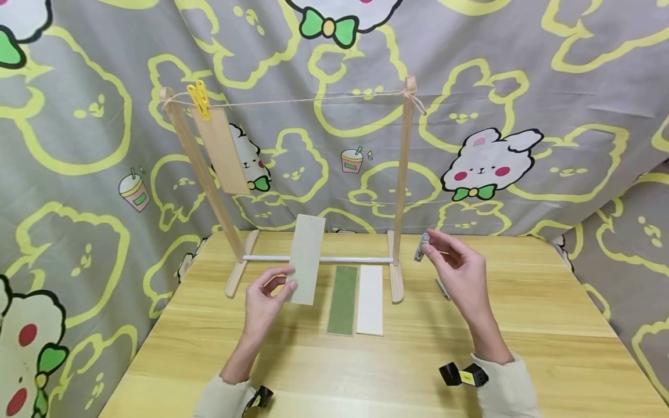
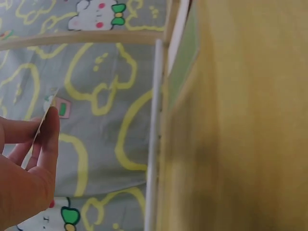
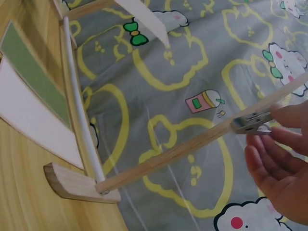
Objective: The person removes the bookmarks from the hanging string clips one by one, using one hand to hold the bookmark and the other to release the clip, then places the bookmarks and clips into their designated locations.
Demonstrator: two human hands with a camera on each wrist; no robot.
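My left hand (image 1: 268,299) pinches a pale grey-beige rectangular strip (image 1: 306,255) by its lower left edge, raised in front of the wooden stand. Seen edge-on in the left wrist view, the strip lies between thumb and fingers. A grey clothespin (image 1: 421,247) is pinched between the thumb and fingertips of my right hand (image 1: 460,273), just right of the stand; the right wrist view shows the clothespin (image 3: 251,121) closer. Below that hand, another grey clip-like piece (image 1: 442,289) lies on the table, partly hidden.
A string (image 1: 313,100) spans the stand's two posts (image 1: 404,174). A yellow clothespin (image 1: 199,100) on it holds a tan strip (image 1: 222,151) at the left. One green strip (image 1: 342,301) and one white strip (image 1: 370,300) lie side by side on the table. Behind hangs a patterned curtain (image 1: 292,145).
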